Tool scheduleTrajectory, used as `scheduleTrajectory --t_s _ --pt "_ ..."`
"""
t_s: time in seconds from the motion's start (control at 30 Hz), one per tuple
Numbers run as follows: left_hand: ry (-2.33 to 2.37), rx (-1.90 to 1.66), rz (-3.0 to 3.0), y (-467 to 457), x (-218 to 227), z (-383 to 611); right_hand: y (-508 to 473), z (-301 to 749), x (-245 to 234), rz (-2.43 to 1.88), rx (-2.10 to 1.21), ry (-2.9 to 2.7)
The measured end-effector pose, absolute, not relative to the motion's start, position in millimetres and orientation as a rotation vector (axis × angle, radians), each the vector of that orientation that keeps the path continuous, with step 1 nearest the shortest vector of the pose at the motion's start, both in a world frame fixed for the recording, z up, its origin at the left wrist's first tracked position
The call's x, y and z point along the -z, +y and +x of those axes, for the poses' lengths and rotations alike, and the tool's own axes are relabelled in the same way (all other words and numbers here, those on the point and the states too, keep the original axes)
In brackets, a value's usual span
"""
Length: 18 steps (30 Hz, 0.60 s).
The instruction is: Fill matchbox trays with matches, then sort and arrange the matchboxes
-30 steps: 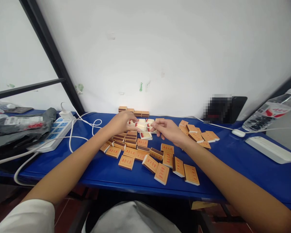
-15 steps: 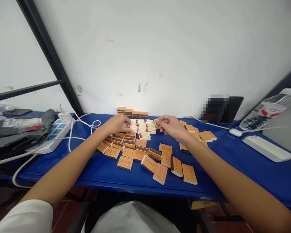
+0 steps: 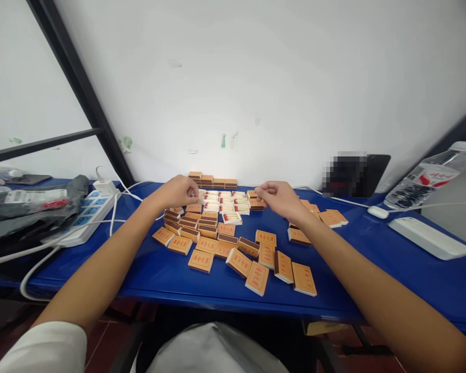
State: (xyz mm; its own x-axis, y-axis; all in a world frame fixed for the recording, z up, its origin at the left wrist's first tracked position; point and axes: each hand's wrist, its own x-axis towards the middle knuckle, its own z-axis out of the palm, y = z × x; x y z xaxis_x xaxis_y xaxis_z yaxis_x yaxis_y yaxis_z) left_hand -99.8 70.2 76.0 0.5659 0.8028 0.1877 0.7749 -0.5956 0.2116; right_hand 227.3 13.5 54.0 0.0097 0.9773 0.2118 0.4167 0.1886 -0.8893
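Several open matchbox trays [image 3: 225, 201] full of red-tipped matches lie side by side in rows on the blue table [image 3: 166, 285]. My left hand [image 3: 178, 190] is at their left end, its thumb apart from the bent fingers and close to the nearest trays. At the right end, two orange matchboxes [image 3: 256, 203] lie stacked against the rows. My right hand [image 3: 279, 198] is beside them, fingers curled, thumb and index tips together by the upper box's edge; anything between them is too small to make out. In front spread loose closed matchboxes [image 3: 201, 260].
More matchboxes [image 3: 213, 182] line the wall, and another pile [image 3: 332, 217] lies right of my right hand. A power strip [image 3: 86, 217] with white cables and a grey plastic bag [image 3: 34, 204] occupy the left. On the right are a bottle [image 3: 423, 178] and a white oblong device [image 3: 429, 237].
My left hand has shifted left and slightly back from the middle trays. My right hand has drawn a little to the right, uncovering the stacked matchboxes beside the rows.
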Motion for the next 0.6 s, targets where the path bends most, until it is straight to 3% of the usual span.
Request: scheduleTrajectory --t_s 0.6 --pt "1.622 0.267 2.529 63.1 -81.2 -102.1 18.2 231.0 -46.4 -1.373 -0.717 -1.661"
